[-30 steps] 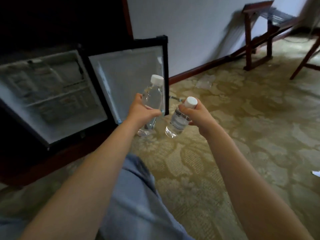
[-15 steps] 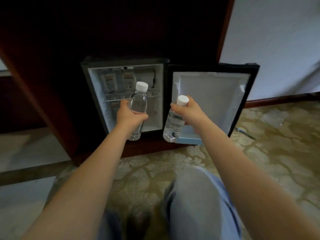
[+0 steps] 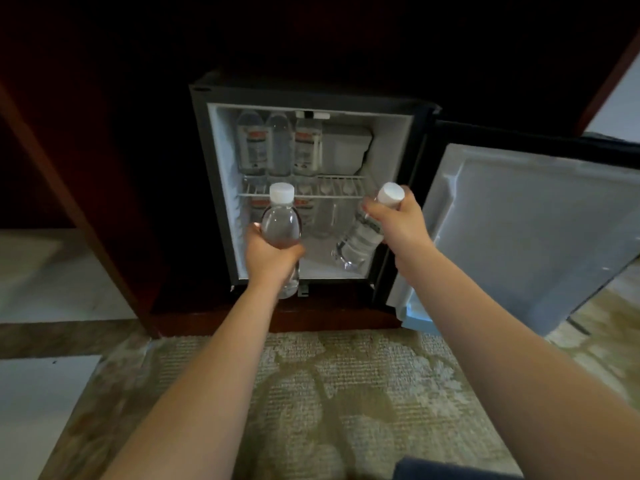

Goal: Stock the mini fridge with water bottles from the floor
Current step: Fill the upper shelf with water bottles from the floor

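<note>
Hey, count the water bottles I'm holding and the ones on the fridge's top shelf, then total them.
2 held bottles, one in the left hand, one in the right hand
3 top-shelf bottles
5 total; bottles under the wire shelf are partly hidden, not counted

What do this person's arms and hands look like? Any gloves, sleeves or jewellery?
Both forearms are bare; no sleeves show. The left hand and right hand wear no gloves, and no watch, bracelet or ring is visible. The only clothing in view is blue fabric at the bottom edge.
</note>
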The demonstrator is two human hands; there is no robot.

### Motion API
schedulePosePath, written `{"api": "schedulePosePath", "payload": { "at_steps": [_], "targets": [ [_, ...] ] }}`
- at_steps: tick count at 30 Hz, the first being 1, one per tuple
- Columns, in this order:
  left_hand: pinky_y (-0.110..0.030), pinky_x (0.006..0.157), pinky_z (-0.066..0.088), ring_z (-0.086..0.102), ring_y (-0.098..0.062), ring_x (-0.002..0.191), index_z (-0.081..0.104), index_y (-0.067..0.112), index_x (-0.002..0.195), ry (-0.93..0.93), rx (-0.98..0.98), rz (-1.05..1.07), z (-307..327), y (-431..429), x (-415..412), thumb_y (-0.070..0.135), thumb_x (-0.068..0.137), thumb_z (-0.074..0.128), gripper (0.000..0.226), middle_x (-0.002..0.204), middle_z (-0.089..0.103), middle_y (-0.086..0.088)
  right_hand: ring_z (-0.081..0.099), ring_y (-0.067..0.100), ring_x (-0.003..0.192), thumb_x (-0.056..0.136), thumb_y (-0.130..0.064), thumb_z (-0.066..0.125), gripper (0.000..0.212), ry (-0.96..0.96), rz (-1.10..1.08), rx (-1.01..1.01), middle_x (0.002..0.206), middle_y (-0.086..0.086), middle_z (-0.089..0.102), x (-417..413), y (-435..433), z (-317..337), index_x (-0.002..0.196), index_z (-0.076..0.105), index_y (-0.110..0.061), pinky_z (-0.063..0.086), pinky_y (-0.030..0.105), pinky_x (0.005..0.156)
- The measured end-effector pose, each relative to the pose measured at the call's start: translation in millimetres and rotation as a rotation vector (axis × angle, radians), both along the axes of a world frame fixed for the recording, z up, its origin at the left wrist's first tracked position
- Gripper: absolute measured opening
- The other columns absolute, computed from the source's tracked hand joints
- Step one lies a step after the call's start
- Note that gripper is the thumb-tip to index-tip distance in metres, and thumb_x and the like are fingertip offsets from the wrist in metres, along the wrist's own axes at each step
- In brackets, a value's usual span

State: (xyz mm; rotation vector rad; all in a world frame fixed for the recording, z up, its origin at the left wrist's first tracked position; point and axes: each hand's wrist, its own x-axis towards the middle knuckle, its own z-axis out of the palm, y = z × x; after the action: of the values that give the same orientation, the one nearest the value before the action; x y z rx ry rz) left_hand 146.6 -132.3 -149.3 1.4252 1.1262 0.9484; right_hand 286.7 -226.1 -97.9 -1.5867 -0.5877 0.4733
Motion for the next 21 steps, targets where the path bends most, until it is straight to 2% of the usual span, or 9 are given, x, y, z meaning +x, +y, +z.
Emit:
{"api": "schedulePosePath", "payload": {
  "at_steps": [3,5,9,13,15,17,19,21],
  "targets": [
    [-0.028,0.076,0.042,0.057,-0.018,0.095,0.042,0.014,0.116,-0.081,-0.012,0.015,-7.3,25.4,24.3,0.01,0.07,0.077,0.058,0.104,0.056,0.0,0.054,0.01,0.095,0.089,-0.02,0.065,0.037,-0.027,-0.06,0.086,0.105,-0.003,0.056,15.1,32.3,-0.6,0.122,0.047,-0.015,0.04,0.024,0.083],
    [-0.025,0.077,0.041,0.054,-0.014,0.095,0.042,0.01,0.125,-0.108,-0.018,0.03,-9.6,40.6,38.5,0.011,0.069,0.079,0.067,0.107,0.055,0.002,0.056,0.008,0.089,0.09,-0.02,0.064,0.028,-0.038,-0.089,0.137,0.1,-0.004,0.057,25.4,54.3,0.2,0.112,0.047,-0.018,0.041,0.017,0.076],
    [-0.024,0.077,0.042,0.054,-0.015,0.098,0.04,0.007,0.126,-0.132,0.047,0.029,-26.8,66.8,58.2,0.006,0.068,0.079,0.069,0.111,0.054,-0.001,0.057,0.004,0.083,0.09,-0.015,0.063,0.024,-0.084,-0.144,0.205,0.091,-0.006,0.057,45.6,94.6,4.0,0.11,0.049,-0.016,0.043,0.009,0.066],
    [-0.025,0.077,0.04,0.053,-0.015,0.095,0.041,0.007,0.125,-0.086,0.019,0.044,-38.0,85.1,67.1,0.008,0.069,0.078,0.067,0.109,0.055,-0.003,0.057,0.008,0.082,0.089,-0.02,0.061,0.031,-0.148,-0.209,0.181,0.085,-0.009,0.056,65.7,126.1,0.2,0.117,0.049,-0.013,0.047,0.024,0.075],
    [-0.022,0.07,0.042,0.056,-0.016,0.089,0.043,0.007,0.122,-0.088,0.022,0.049,-37.9,94.5,70.4,0.008,0.069,0.078,0.064,0.102,0.056,-0.001,0.056,0.007,0.081,0.089,-0.021,0.061,0.033,-0.174,-0.205,0.151,0.087,-0.008,0.056,75.8,138.9,-4.1,0.119,0.048,-0.014,0.045,0.024,0.071],
    [-0.016,0.058,0.04,0.056,-0.009,0.078,0.043,0.008,0.118,-0.109,0.014,0.034,-37.4,102.9,72.4,0.005,0.07,0.077,0.059,0.094,0.056,0.001,0.054,0.006,0.083,0.09,-0.023,0.06,0.031,-0.175,-0.181,0.128,0.094,-0.006,0.056,85.2,151.3,-8.2,0.118,0.047,-0.017,0.043,0.022,0.07],
    [-0.013,0.055,0.038,0.053,-0.001,0.075,0.044,0.009,0.119,-0.117,0.021,0.03,-39.5,107.5,72.0,0.005,0.069,0.077,0.06,0.095,0.056,0.002,0.055,0.008,0.087,0.09,-0.022,0.06,0.028,-0.201,-0.162,0.102,0.095,-0.008,0.055,91.8,162.5,-4.7,0.113,0.045,-0.021,0.045,0.027,0.077],
    [-0.011,0.055,0.038,0.053,-0.002,0.076,0.043,0.01,0.121,-0.1,0.034,0.031,-43.1,108.3,68.9,0.007,0.07,0.078,0.061,0.101,0.056,0.0,0.057,0.011,0.089,0.088,-0.02,0.062,0.032,-0.225,-0.138,0.074,0.096,-0.007,0.058,98.7,174.6,4.5,0.116,0.046,-0.019,0.047,0.031,0.081]
  ]
}}
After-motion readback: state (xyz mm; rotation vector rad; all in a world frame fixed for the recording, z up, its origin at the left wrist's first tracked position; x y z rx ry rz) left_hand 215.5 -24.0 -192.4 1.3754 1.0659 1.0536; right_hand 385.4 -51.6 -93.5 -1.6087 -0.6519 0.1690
